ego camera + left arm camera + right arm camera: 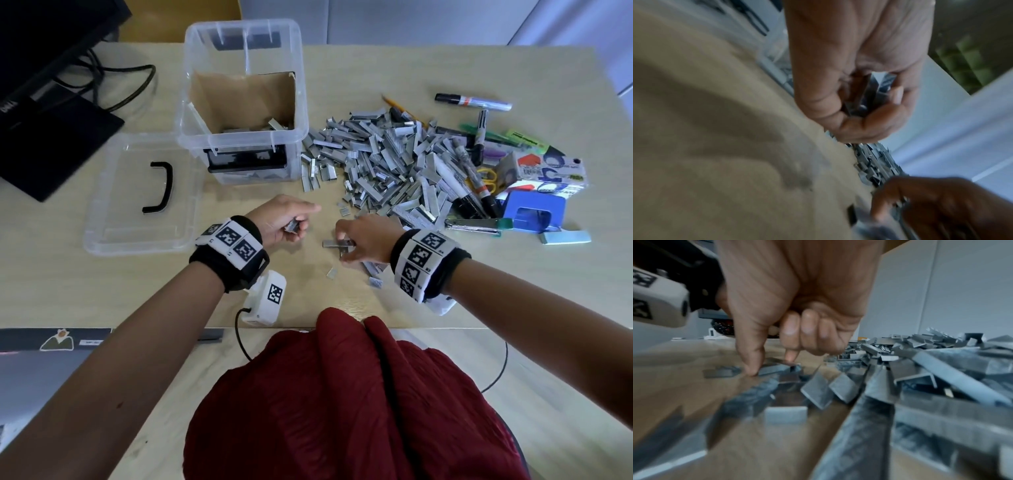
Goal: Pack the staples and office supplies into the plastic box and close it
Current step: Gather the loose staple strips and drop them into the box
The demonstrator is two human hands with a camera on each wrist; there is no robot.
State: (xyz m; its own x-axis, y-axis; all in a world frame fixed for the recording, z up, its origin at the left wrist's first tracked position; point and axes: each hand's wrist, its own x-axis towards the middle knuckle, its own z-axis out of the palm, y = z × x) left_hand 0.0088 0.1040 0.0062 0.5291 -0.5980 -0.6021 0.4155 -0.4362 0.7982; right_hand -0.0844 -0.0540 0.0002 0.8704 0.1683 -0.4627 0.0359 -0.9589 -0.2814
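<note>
Pinching a staple strip [337, 243] that lies flat on the table [445, 68], the right hand [368, 240] has its thumb and forefinger at the two sides of the strip, and the other fingers [809, 331] are curled into the palm; the left hand [284, 219] is just beside it, above the table, and its fingers are curled round a small bundle of staples [869, 94], with the forefinger stretched forward; the big heap of staples [380, 161] lies behind the right hand, and some loose pieces are scattered on the wood near both hands; the plastic box [239, 102] stands open behind the left hand, to the left of the heap, and it has a brown cardboard liner [239, 99] inside and a few staples at the bottom; its lid [140, 195] lies flat on the table to the left of the box, with the black handle [159, 188] on it; at the right side of the heap there are markers [472, 102], a green highlighter [527, 140], yellow scissors [488, 180], printed cardboard boxes [548, 168], a blue hole punch [534, 209] and a stapler [479, 226]; a black monitor stand [51, 137] with cables [120, 85] is at the far left; the person wears a red garment [342, 394], and both wrists carry bands with black and white markers.
</note>
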